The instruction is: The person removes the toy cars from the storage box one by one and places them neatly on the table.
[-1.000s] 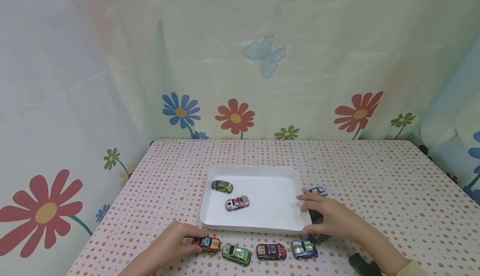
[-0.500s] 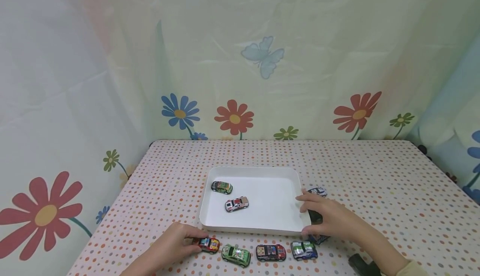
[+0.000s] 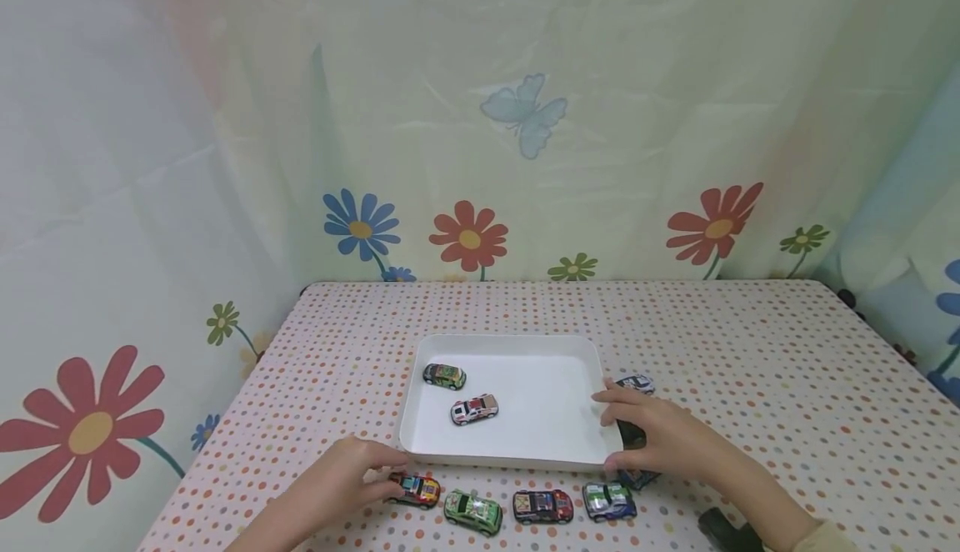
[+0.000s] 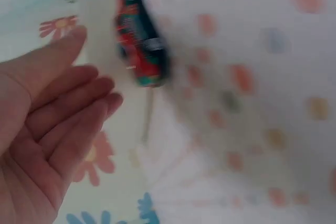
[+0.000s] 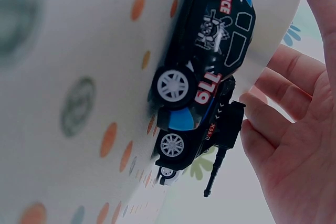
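Just off the front left corner of the white tray (image 3: 536, 460), my left hand (image 3: 348, 473) is beside a red and yellow toy car (image 3: 420, 491), fingers loosely bent. The left wrist view has a gap between that hand (image 4: 58, 114) and the toy car (image 4: 140, 40). My right hand (image 3: 656, 435) rests with its fingers over the tray's right wall and its thumb by the front right corner. Below it, partly hidden, are a black toy vehicle (image 3: 632, 434) and a dark toy car (image 3: 639, 479). The right wrist view shows the black car marked 119 (image 5: 210, 51) near the right hand (image 5: 294, 114).
A green-patterned car (image 3: 444, 376) and a white-red car (image 3: 475, 409) lie in the tray. In front stand a green car (image 3: 472, 511), a dark red-blue car (image 3: 542, 506) and a green-white car (image 3: 609, 501). A black toy vehicle with a gun barrel (image 5: 215, 135) stands behind car 119.
My left hand has let go of the red and yellow car and lifted slightly back from it. The right hand and the tray stay where they were.
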A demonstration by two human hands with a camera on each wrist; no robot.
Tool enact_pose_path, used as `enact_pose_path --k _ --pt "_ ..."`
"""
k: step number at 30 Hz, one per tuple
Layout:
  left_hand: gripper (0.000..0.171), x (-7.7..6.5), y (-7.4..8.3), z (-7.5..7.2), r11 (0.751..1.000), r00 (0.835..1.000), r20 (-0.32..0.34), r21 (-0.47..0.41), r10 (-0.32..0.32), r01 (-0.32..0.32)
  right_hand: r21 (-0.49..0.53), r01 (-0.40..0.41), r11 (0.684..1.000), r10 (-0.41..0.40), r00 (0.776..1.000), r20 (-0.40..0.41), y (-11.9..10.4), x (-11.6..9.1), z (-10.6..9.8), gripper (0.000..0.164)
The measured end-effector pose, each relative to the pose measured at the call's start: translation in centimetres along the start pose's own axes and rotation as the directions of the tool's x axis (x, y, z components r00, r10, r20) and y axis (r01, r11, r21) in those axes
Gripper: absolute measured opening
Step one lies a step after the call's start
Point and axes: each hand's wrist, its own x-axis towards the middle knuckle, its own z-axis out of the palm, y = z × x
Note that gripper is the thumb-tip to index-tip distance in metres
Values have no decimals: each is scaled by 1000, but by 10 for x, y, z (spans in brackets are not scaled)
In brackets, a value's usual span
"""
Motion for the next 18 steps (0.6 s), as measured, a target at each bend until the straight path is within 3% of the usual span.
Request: enact_pose_path --k 3,6,12,18 --pt "27 5 10 -11 984 1000 -25 -180 6 -11 -5 -7 1000 7 1000 -2 0 -1 0 53" --pt "25 18 21 -19 967 996 -66 -247 55 -70 -3 -4 1000 4 1000 -5 1 -1 1 53" --pt "28 67 30 -22 992 990 -96 -68 103 -109 -7 10 1000 -10 1000 -12 2 -2 1 55" --pt "32 109 26 -14 997 997 -62 62 40 -36 -10 31 999 -32 999 -5 2 0 2 53"
